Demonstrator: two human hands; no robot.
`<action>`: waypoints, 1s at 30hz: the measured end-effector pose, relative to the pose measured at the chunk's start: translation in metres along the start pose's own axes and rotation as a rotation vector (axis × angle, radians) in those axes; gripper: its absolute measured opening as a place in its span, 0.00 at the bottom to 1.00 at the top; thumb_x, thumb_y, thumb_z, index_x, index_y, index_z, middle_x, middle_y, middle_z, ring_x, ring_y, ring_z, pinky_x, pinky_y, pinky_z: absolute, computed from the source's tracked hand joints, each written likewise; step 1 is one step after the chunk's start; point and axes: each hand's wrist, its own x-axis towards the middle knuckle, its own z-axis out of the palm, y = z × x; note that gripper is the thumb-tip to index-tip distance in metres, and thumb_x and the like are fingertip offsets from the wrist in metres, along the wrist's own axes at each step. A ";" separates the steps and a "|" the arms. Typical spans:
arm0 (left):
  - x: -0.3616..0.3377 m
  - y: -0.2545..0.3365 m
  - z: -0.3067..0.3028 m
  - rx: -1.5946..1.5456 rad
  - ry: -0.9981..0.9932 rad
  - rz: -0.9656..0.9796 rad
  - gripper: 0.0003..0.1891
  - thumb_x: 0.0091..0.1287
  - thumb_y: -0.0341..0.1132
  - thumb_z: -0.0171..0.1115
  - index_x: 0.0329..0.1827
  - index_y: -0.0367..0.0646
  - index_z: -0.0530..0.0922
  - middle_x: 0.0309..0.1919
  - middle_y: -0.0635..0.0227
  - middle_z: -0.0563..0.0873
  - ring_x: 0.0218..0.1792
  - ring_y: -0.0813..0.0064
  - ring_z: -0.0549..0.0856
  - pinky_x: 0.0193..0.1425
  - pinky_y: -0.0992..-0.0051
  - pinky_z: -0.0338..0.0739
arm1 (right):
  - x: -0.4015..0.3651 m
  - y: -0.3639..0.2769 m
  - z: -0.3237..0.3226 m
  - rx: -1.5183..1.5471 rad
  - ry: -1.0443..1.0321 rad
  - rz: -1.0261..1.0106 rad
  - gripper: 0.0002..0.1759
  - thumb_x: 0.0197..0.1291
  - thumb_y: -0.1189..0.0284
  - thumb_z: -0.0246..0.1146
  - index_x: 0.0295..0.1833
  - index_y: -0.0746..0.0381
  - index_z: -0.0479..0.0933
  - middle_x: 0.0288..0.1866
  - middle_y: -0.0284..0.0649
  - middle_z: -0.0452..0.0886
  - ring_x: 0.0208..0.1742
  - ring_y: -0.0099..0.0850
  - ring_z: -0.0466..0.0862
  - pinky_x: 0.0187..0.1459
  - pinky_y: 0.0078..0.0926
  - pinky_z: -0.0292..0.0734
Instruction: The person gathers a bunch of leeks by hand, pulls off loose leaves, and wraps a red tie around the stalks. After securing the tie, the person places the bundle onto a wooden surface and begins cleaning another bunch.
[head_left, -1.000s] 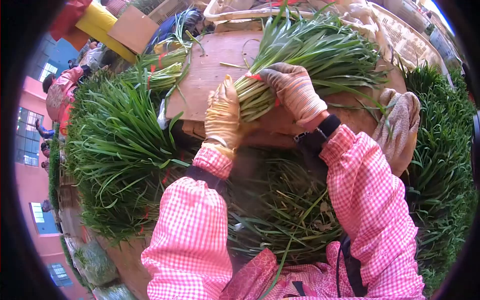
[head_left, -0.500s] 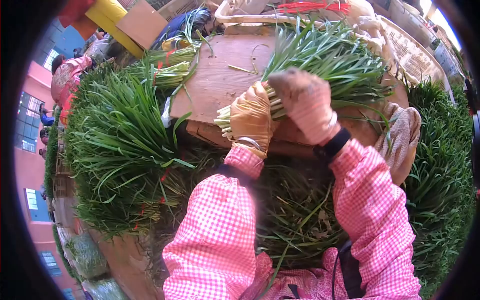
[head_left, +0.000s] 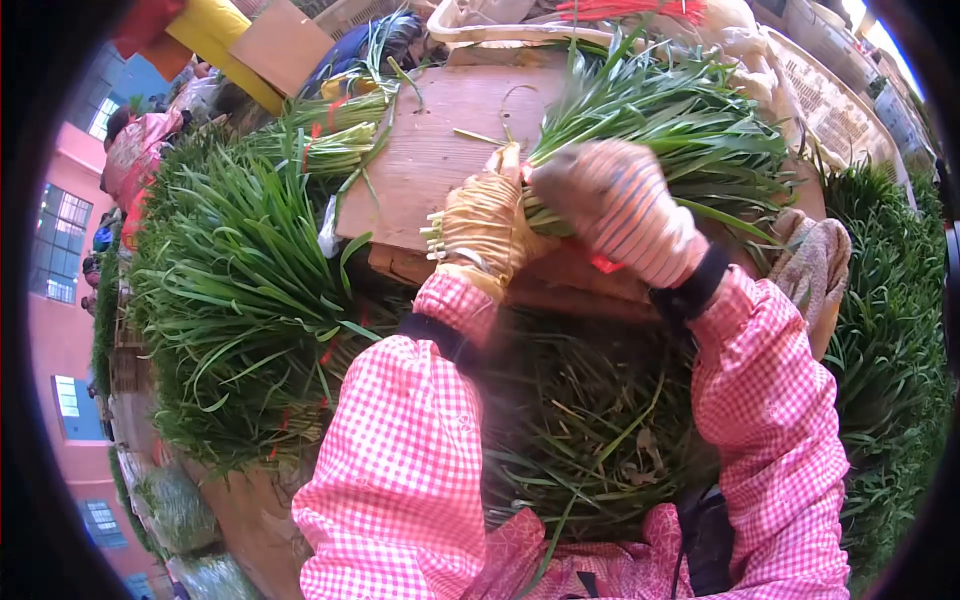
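My left hand (head_left: 482,222), in a yellowish glove, is wrapped round the pale stem end of a bundle of long green leaves (head_left: 665,125). The bundle lies across the wooden board (head_left: 455,120), its leaves fanning to the upper right. My right hand (head_left: 615,205), in a striped, dirty glove, is closed at the stems just right of my left hand. A bit of red tie (head_left: 605,263) shows below my right hand, and a small red spot is visible between the hands. The fingertips of my right hand are blurred.
Tied green bundles (head_left: 340,148) lie left of the board, beside a large leafy pile (head_left: 235,260). More greens (head_left: 885,330) stand at the right. Red ties (head_left: 635,10) rest at the top near a plastic crate (head_left: 825,95). Another person (head_left: 140,160) is at far left.
My left hand has shifted slightly left on the stems. My right hand has turned and lowered a little, and red tie now shows beneath it and between the hands.
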 end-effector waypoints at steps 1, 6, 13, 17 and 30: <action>0.002 -0.014 0.020 0.179 0.256 0.168 0.50 0.34 0.51 0.77 0.63 0.42 0.63 0.48 0.63 0.80 0.46 0.57 0.81 0.50 0.62 0.76 | 0.000 -0.014 0.003 -0.098 -0.090 -0.012 0.04 0.48 0.74 0.61 0.32 0.58 0.76 0.26 0.40 0.76 0.30 0.42 0.79 0.31 0.35 0.73; -0.001 -0.009 0.006 -0.158 -0.046 -0.027 0.46 0.34 0.53 0.78 0.61 0.51 0.68 0.45 0.61 0.82 0.46 0.60 0.82 0.49 0.65 0.76 | -0.006 0.008 -0.008 0.191 0.094 0.038 0.10 0.53 0.70 0.63 0.39 0.64 0.79 0.33 0.43 0.81 0.35 0.40 0.82 0.36 0.33 0.77; 0.009 -0.029 0.042 -0.330 -0.003 -0.020 0.39 0.38 0.53 0.78 0.54 0.48 0.73 0.42 0.62 0.84 0.43 0.61 0.83 0.49 0.67 0.76 | -0.092 -0.028 -0.033 0.577 -0.116 0.484 0.23 0.53 0.84 0.61 0.57 0.61 0.74 0.50 0.46 0.79 0.52 0.38 0.80 0.52 0.29 0.75; 0.003 -0.008 0.010 -0.170 0.006 -0.020 0.39 0.38 0.54 0.78 0.54 0.48 0.73 0.41 0.63 0.84 0.43 0.62 0.83 0.49 0.67 0.76 | -0.089 -0.033 -0.010 0.672 -0.238 0.377 0.29 0.51 0.83 0.63 0.61 0.56 0.71 0.56 0.45 0.75 0.54 0.41 0.78 0.54 0.31 0.74; 0.004 -0.014 0.004 -0.114 0.006 -0.017 0.38 0.44 0.54 0.75 0.57 0.45 0.72 0.42 0.58 0.83 0.44 0.59 0.82 0.49 0.68 0.75 | -0.053 -0.016 0.007 0.271 -0.275 0.165 0.18 0.52 0.74 0.59 0.51 0.53 0.76 0.41 0.42 0.77 0.39 0.43 0.81 0.38 0.35 0.78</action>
